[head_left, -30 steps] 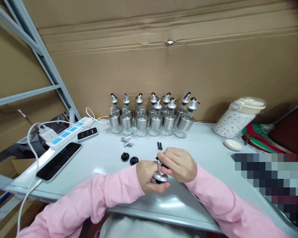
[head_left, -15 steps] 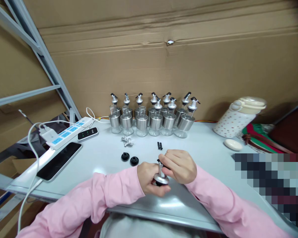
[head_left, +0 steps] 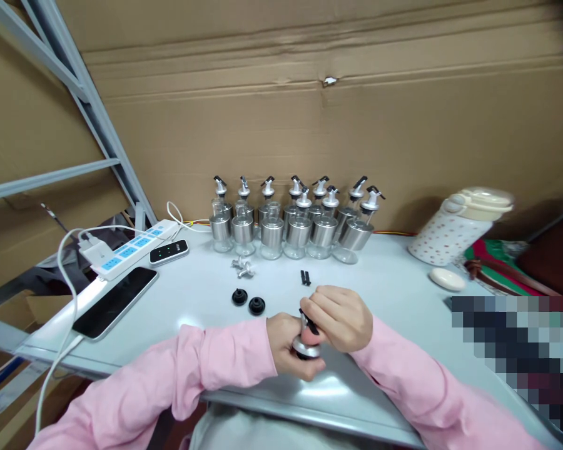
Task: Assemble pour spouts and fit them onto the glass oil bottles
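Note:
A silver bottle pourer (head_left: 306, 350) with a black base is wrapped in the fingers of my left hand (head_left: 285, 349), above the table's front part. My right hand (head_left: 341, 317) is closed around the top of the pourer, fingers and thumb pinching its small black flap lever (head_left: 312, 324). Just beyond my hands lie black flap levers (head_left: 305, 278). Two black round stoppers (head_left: 257, 305) rest to the left, and behind them sits a little group of silver spout parts (head_left: 243, 267).
Glass bottles with metal sleeves (head_left: 272, 232) stand in two rows at the back; most carry pourers. To the left are a power strip (head_left: 122, 257), a phone (head_left: 115, 303) and a small black device (head_left: 169, 252). A spotted flask (head_left: 443, 234) and a white oval object (head_left: 447, 279) are on the right.
The black lever has tilted down over the pourer's spout under my right fingers, and more of it shows. Both hands still hold the pourer. The view has shifted slightly.

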### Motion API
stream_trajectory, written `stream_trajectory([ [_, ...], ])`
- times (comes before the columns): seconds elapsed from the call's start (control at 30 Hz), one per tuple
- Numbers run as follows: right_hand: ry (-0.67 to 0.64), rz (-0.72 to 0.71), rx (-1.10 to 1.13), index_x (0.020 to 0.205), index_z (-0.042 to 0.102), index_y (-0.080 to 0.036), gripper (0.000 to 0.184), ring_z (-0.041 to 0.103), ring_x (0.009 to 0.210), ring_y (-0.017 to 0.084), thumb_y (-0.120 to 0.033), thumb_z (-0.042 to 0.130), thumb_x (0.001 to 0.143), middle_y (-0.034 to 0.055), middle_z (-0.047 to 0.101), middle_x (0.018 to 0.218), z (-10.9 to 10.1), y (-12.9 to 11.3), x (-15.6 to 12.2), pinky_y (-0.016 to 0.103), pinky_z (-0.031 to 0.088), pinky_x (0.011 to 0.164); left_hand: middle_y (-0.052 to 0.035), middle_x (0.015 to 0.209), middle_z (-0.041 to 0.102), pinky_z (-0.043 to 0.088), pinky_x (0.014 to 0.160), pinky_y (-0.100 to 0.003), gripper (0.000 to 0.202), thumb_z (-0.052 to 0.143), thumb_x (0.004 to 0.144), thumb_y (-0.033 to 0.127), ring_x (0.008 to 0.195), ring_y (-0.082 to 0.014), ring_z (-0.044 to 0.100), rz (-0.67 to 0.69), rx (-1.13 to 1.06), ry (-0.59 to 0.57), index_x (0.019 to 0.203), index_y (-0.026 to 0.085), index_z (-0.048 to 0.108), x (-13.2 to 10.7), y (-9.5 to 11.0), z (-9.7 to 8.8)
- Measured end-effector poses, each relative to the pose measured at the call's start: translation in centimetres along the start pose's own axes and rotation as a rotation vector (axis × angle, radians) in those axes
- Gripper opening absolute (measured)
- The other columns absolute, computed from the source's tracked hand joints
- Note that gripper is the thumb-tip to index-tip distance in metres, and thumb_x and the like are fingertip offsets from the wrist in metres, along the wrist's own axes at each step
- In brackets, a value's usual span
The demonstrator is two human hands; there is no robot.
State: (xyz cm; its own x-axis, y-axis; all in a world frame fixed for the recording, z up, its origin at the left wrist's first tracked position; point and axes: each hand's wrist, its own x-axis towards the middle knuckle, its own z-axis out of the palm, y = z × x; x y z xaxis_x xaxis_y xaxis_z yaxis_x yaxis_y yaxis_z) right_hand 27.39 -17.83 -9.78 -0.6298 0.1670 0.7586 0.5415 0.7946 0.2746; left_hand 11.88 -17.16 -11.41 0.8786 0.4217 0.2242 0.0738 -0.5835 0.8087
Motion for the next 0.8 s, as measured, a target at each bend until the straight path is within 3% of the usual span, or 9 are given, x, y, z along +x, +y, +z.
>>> stream_trajectory([
  [0.63, -0.003, 0.089, 0.099, 0.055, 0.050, -0.016, 0.057, 0.034, 0.044, 0.012, -0.034, 0.015, 0.095, 0.0011, 0.043, 0.044, 0.02, -0.21, 0.10, 0.026, 0.025, 0.045, 0.0053, 0.049, 0.033, 0.028, 0.046, -0.018, 0.024, 0.052, 0.065, 0.028, 0.047, -0.0057, 0.030, -0.030, -0.066, 0.043, 0.055, 0.016, 0.034, -0.18, 0.32, 0.36],
  [0.8, 0.034, 0.150, 0.141, 0.054, 0.048, -0.017, 0.053, 0.036, 0.041, 0.011, -0.035, 0.019, 0.095, 0.0001, 0.043, 0.044, 0.39, -0.31, 0.01, 0.026, 0.026, 0.043, 0.0047, 0.053, 0.039, 0.035, 0.049, -0.016, 0.021, 0.055, 0.067, 0.031, 0.049, -0.0062, 0.036, -0.078, 0.023, -0.004, 0.060, 0.016, 0.041, -0.19, -0.35, 0.35],
])
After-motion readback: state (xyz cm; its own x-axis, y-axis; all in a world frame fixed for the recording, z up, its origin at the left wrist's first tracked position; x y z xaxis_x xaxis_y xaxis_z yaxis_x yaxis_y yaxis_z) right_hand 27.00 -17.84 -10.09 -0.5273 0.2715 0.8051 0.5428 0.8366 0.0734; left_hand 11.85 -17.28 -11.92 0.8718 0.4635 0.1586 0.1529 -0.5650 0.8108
